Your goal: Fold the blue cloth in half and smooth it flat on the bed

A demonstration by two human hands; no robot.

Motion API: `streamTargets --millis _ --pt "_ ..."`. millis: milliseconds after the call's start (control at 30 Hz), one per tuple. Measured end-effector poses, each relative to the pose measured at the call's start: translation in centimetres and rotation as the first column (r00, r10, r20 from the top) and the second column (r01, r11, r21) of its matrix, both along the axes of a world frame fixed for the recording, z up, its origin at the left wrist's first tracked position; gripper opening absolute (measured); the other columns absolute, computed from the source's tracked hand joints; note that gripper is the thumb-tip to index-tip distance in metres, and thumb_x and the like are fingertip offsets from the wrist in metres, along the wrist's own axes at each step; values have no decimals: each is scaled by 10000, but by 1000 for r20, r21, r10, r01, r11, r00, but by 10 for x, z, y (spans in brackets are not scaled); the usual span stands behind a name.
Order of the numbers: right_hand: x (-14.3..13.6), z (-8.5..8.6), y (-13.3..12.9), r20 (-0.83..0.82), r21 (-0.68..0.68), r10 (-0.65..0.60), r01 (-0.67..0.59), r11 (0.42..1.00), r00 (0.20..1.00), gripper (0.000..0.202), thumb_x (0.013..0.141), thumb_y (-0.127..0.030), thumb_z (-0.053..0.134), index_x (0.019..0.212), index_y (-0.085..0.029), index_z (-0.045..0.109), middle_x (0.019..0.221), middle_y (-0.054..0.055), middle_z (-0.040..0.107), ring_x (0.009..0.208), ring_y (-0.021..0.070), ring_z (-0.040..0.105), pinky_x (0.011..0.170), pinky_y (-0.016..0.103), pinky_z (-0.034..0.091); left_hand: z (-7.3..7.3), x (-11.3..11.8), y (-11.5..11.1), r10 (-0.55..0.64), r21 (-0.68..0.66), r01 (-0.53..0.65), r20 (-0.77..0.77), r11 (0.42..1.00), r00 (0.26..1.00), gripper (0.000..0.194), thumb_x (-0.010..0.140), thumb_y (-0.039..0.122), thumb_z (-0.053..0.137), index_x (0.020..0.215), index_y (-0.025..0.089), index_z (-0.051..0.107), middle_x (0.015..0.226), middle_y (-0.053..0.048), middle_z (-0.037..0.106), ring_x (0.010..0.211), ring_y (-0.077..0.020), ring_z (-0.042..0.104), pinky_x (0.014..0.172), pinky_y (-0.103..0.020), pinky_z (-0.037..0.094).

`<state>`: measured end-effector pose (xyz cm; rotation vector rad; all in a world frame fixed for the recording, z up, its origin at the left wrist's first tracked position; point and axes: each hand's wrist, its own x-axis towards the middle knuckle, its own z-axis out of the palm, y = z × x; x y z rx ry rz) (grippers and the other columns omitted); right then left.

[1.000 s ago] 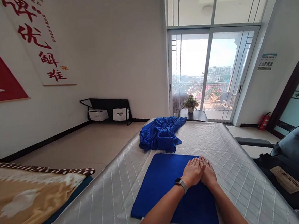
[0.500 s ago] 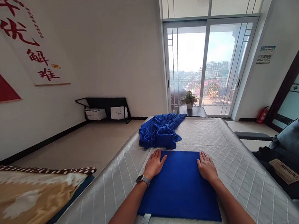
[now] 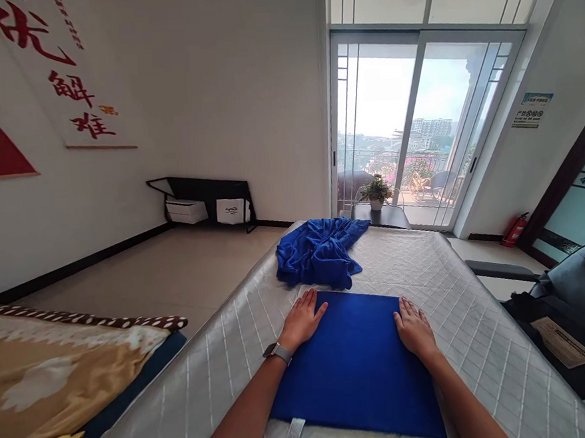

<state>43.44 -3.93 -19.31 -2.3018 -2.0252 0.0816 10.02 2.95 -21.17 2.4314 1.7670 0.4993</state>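
A flat blue rectangle of folded cloth (image 3: 356, 368) lies on the quilted silver-grey mattress (image 3: 214, 391), with a white tag (image 3: 296, 432) sticking out at its near left edge. My left hand (image 3: 302, 318) rests flat on the cloth's far left corner, fingers stretched out and thumb apart. At the far right edge my right hand (image 3: 415, 325) lies flat too, its fingers pointing forward. A watch is on my left wrist. Just beyond the folded piece sits a crumpled blue cloth (image 3: 320, 254).
To the left is a tan and brown blanket (image 3: 83, 380). A potted plant (image 3: 377, 192) stands on a dark table behind the mattress, before sliding glass doors (image 3: 416, 130). Dark seating with a brown paper (image 3: 564, 341) is at right, a fire extinguisher (image 3: 515, 230) behind it.
The camera view has tilted slightly, so the scene sits a little differently in the frame. Both hands remain flat on the folded cloth's edges.
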Motion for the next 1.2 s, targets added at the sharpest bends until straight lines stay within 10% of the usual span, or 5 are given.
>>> streamTargets --millis 1200 --pt "15 1 -7 18 -2 -30 30 1000 999 614 1008 -380 139 1574 -144 173 1630 44 185 1505 184 146 1213 444 74 -1 -15 2 12 -30 -12 -9 999 1000 631 1030 508 225 1525 136 347 1582 -111 339 1486 -237 244 1210 -444 157"
